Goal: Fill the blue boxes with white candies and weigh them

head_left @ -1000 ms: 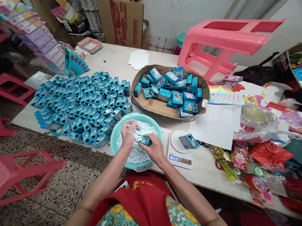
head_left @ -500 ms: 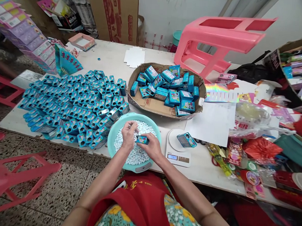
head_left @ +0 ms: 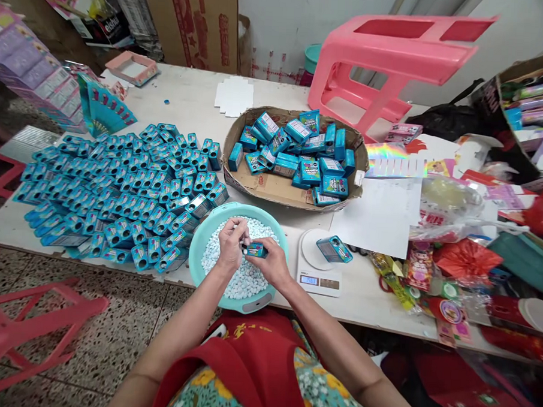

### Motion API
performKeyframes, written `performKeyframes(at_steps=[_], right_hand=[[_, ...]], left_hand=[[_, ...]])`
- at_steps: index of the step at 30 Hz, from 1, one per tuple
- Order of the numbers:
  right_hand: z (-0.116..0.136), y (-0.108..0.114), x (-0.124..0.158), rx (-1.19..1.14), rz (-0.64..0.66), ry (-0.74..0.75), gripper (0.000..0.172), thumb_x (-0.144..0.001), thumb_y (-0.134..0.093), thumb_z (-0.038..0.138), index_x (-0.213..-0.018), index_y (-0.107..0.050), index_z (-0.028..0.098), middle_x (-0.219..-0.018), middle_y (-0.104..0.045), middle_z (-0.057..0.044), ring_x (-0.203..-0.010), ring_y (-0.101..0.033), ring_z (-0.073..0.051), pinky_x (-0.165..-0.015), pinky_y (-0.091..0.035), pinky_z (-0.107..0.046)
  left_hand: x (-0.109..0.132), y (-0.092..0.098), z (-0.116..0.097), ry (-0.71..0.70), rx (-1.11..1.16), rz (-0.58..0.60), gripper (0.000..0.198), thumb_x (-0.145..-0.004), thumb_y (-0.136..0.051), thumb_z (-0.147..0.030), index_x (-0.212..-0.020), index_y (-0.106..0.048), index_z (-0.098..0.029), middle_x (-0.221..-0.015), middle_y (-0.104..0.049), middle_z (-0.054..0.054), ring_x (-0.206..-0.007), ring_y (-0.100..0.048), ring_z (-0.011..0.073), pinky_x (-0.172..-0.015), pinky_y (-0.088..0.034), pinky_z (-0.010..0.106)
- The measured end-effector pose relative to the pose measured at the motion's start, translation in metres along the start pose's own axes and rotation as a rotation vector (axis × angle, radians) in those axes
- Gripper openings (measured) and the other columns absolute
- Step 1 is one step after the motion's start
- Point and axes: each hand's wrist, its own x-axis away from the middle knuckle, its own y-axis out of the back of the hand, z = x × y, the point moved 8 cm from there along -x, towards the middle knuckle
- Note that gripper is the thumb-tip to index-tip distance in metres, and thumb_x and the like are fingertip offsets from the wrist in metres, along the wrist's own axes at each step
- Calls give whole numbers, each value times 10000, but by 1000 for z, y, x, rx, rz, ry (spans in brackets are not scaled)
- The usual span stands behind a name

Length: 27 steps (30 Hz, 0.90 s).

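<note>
My right hand (head_left: 272,262) grips a small blue printed box (head_left: 255,249) over a turquoise basin (head_left: 196,261). My left hand (head_left: 232,242) is closed in a pinch beside the box's left end, palm side partly hidden. Pale pieces show at its fingertips, like the small white candies (head_left: 241,283) that fill the basin. A white digital scale (head_left: 307,271) stands right of the basin, and another blue box (head_left: 334,249) lies tilted on its edge.
Many blue boxes with round holes (head_left: 132,185) crowd the table's left side. Behind the basin, a cut-down cardboard box (head_left: 254,188) holds more blue boxes. A pink stool (head_left: 390,53) lies on its side at the back. Bags and packaging (head_left: 469,260) cover the right end.
The view has shifted slightly, moving the table items a little left and up. Both hands stay over the basin, with the blue box still in my right hand.
</note>
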Motion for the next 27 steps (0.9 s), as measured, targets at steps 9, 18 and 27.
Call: performKeyframes(at_steps=[9, 18, 27], right_hand=[[8, 49, 16, -229, -74, -2, 379, -656, -795, 338, -1001, -665, 250, -1014, -630, -37, -990, -593, -212, -910, -454, -362], [3, 61, 14, -178, -184, -21, 350, -682, -769, 338, -1003, -661, 249, -997, -641, -41, -974, -604, -213, -893, -471, -370], [-4, 52, 28, -63, -151, -34, 321, -705, -744, 334, -998, -654, 240, -981, -638, -41, -951, -606, -213, -857, -481, -355]], left_hand=[[-57, 44, 37, -195, -1095, 79, 212, -791, -575, -391, -839, -659, -202, -983, -629, 75, -1001, -535, 247, -916, -393, 394], [-26, 6, 104, -177, -1557, 307, 275, -856, -488, -368, -1062, -618, -240, -1079, -588, 104, -1033, -495, 278, -868, -368, 401], [-8, 80, 69, 43, -774, -70, 242, -673, -636, -410, -624, -552, -189, -571, -501, -14, -569, -497, 142, -512, -406, 229]])
